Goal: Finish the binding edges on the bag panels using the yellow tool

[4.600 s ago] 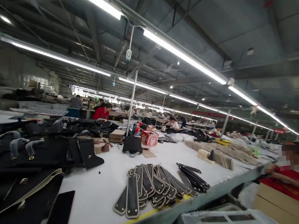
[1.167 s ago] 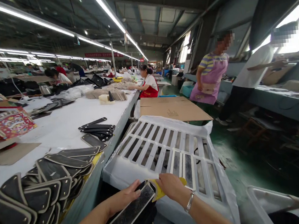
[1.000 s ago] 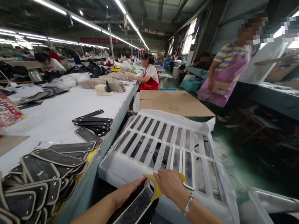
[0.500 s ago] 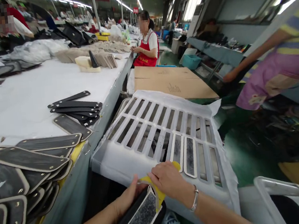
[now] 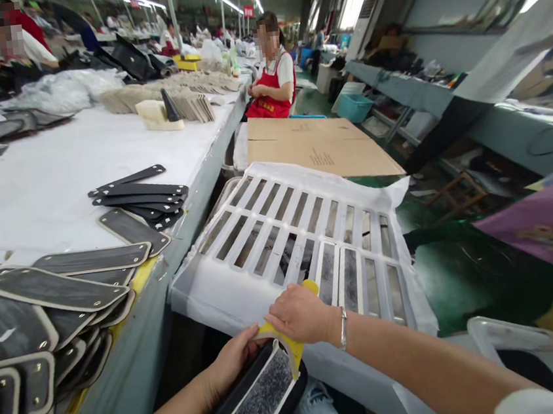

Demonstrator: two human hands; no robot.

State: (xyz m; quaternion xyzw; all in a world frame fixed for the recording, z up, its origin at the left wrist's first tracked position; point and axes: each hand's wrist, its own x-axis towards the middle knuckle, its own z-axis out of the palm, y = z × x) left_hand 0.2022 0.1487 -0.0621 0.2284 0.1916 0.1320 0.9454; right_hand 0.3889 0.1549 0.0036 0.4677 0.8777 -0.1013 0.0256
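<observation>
Low in front of me lies a long black piece (image 5: pixel 290 406), with a speckled dark grey panel (image 5: pixel 258 406) edged in white on top. My left hand (image 5: pixel 238 359) is closed on the black piece's far left side, its fingers partly hidden. In my right hand (image 5: pixel 300 316) is a curved yellow tool (image 5: pixel 294 353), its kind unclear, gripped in a fist. The tool's lower tip touches the panel's far right corner, and its other end reaches my left fingertips. Beyond my hands, two similar white-edged panels, one of them the left panel (image 5: pixel 329 270), lie on a white slotted rack (image 5: pixel 232 300).
On the white table (image 5: pixel 47 185) at left are stacked grey pieces with pale edges (image 5: pixel 58 292) and black strips (image 5: pixel 142 198). A cardboard sheet (image 5: pixel 319 146) lies beyond the rack. A person in a red apron (image 5: pixel 272 95) sits farther off; a purple garment (image 5: pixel 550 231) shows at right.
The person in purple at right has moved toward the right edge, mostly out of view. My right hand and the yellow tool have shifted slightly left and up; my left hand keeps its hold.
</observation>
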